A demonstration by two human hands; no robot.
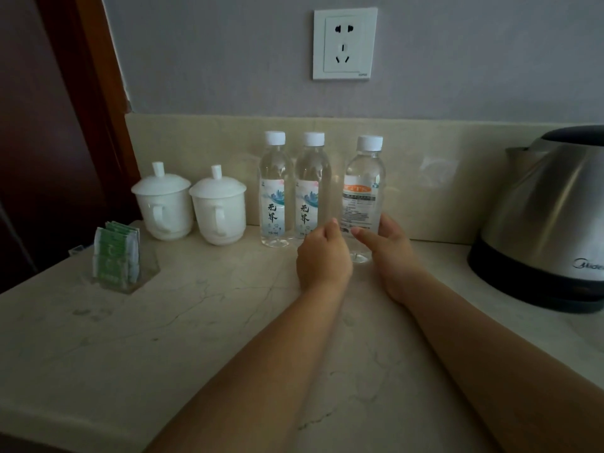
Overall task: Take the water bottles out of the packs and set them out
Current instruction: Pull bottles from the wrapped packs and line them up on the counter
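Three clear water bottles with white caps stand upright on the marble counter point(196, 322) by the backsplash. The left bottle point(275, 191) and the middle bottle point(310, 188) show their front labels and stand close together. The third bottle point(362, 191) stands a little apart to the right, its back label facing me. My right hand point(390, 256) wraps the lower part of the third bottle from the right. My left hand point(323, 256) is loosely curled at that bottle's left side, fingertips near its label; contact is unclear. No pack is in view.
Two white lidded cups point(165, 204) point(218, 209) stand left of the bottles. A clear holder of green tea sachets point(116, 256) sits near the left edge. A steel electric kettle point(549, 217) stands at the right. A wall socket point(344, 44) is above.
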